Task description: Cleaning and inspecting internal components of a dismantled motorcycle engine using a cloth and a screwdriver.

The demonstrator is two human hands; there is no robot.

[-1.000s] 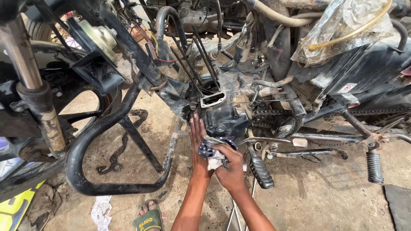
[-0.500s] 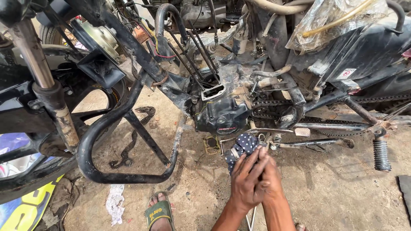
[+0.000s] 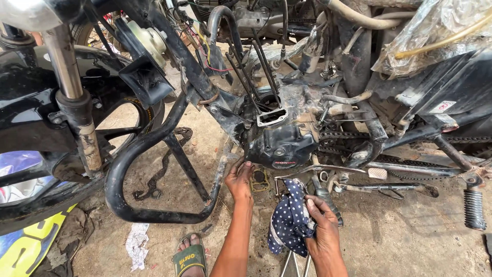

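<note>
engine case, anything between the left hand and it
Nothing visible. The left hand reaches up under the engine case, fingertips right at its lower left edge, with no part in between. The right hand is off to the side holding a dotted rag, clear of that path.

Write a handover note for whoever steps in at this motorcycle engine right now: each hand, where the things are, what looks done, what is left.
Left hand: open, fingers touching the lower edge of the black engine case, holding nothing.
Right hand: shut on a dark blue, white-dotted rag, held below the engine beside the foot lever.
Around: a gasket lies on the dirt under the case; a loose chain lies on the ground behind the crash bar.
Done: the cylinder is off; bare studs stand above the open crankcase mouth.
Left: the case is grimy; nothing is refitted on the studs.
</note>
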